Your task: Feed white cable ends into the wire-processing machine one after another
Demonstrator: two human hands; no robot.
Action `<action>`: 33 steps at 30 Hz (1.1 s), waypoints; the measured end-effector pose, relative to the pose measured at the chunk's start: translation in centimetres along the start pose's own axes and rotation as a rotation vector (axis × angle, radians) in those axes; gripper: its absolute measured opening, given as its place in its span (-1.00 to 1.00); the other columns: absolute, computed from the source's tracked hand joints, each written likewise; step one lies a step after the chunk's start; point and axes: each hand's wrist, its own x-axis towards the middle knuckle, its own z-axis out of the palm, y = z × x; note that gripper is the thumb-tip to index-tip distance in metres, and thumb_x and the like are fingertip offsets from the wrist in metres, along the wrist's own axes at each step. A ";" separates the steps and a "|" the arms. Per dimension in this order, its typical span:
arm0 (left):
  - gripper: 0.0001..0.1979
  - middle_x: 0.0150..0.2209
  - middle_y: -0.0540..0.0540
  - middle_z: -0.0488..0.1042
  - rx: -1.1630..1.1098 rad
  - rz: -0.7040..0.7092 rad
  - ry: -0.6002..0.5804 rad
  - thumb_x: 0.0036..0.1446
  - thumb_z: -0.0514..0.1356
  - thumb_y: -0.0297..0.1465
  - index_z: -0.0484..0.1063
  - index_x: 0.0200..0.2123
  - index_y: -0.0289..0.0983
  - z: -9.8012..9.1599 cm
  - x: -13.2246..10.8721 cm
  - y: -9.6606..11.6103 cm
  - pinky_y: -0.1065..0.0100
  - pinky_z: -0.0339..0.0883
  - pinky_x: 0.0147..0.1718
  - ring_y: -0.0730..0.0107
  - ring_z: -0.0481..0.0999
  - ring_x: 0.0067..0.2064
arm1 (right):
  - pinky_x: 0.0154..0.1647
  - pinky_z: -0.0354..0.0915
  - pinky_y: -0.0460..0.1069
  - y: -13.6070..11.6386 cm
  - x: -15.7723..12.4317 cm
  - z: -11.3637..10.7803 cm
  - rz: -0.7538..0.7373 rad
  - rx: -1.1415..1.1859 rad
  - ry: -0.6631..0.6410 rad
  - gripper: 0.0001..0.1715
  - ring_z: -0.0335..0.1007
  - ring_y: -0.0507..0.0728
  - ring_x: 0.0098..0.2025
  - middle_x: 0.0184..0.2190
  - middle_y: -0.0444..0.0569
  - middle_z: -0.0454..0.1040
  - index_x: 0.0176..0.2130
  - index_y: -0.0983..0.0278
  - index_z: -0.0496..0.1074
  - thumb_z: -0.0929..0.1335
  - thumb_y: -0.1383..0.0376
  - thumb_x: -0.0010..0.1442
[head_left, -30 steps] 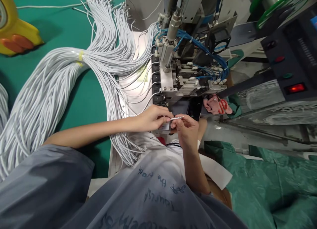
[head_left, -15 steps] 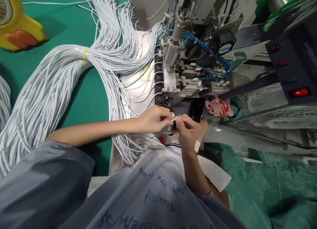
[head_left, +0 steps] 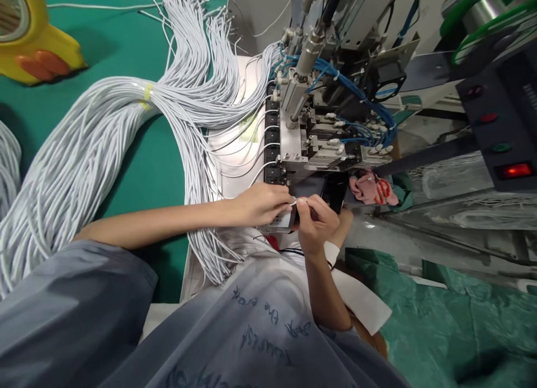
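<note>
Between my two hands runs the end of a thin white cable (head_left: 293, 203). My left hand (head_left: 268, 204) pinches it from the left, with thumb and fingers closed. From the right, my right hand (head_left: 315, 217) grips its tip between thumb and forefinger; the tip itself is mostly hidden. Just beyond my fingers stands a machine with air cylinders (head_left: 296, 91) and blue hoses. Several white cables lead into its row of black holders (head_left: 273, 136). A large bundle of white cables (head_left: 117, 102), bound with a yellow tie, lies to the left.
The bundle rests on a green mat (head_left: 126, 41) beside a yellow duck-shaped object (head_left: 46, 49). Right of the machine are a pink cloth (head_left: 369, 187), a dark phone-like slab (head_left: 335, 192) and a control box (head_left: 503, 125) with a red light. A green wire spool (head_left: 486, 13) hangs above.
My right fingers have closed over the cable tip, which showed between my hands before. Both hands stay close together. The whole view has shifted slightly.
</note>
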 end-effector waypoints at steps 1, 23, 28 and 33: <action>-0.70 -0.42 -0.06 0.38 0.032 0.003 -0.030 0.29 -0.08 -0.44 0.43 -0.30 -0.37 -0.1 0.1 -0.2 0.47 0.16 -0.53 0.54 0.35 -0.48 | -0.55 0.02 -0.06 0.4 0.1 0.1 0.030 0.016 -0.022 -0.73 0.09 -0.01 -0.56 -0.62 -0.16 0.21 -0.55 0.29 0.41 0.31 0.28 0.16; -0.62 -0.15 -0.24 0.35 0.396 -0.050 -0.244 0.21 0.00 -0.53 0.30 0.10 -0.36 -0.1 1.1 -3.8 0.45 0.30 -0.50 0.39 0.48 -0.30 | -0.54 -0.01 -0.08 6.9 3.8 2.3 0.361 0.274 -0.350 -0.71 -0.03 -0.02 -0.57 -0.63 -0.24 0.07 -0.48 0.23 0.21 0.24 0.15 0.21; -0.62 -0.15 -0.24 0.35 0.407 -0.055 -0.267 0.23 -0.02 -0.53 0.31 0.09 -0.36 -0.2 1.2 -3.8 0.44 0.30 -0.49 0.39 0.48 -0.29 | -0.55 0.01 -0.09 6.9 4.1 2.5 0.347 0.249 -0.368 -0.66 0.01 -0.01 -0.56 -0.63 -0.22 0.09 -0.47 0.23 0.21 0.23 0.08 0.21; -0.64 -0.19 -0.24 0.36 0.412 -0.053 -0.266 0.20 -0.04 -0.57 0.35 0.03 -0.40 -0.9 1.4 -3.2 0.38 0.28 -0.49 0.36 0.47 -0.34 | -0.55 0.02 -0.08 7.6 4.0 3.4 0.282 0.213 -0.300 -0.56 -0.01 -0.01 -0.56 -0.64 -0.22 0.04 -0.52 0.22 0.17 0.24 -0.03 0.17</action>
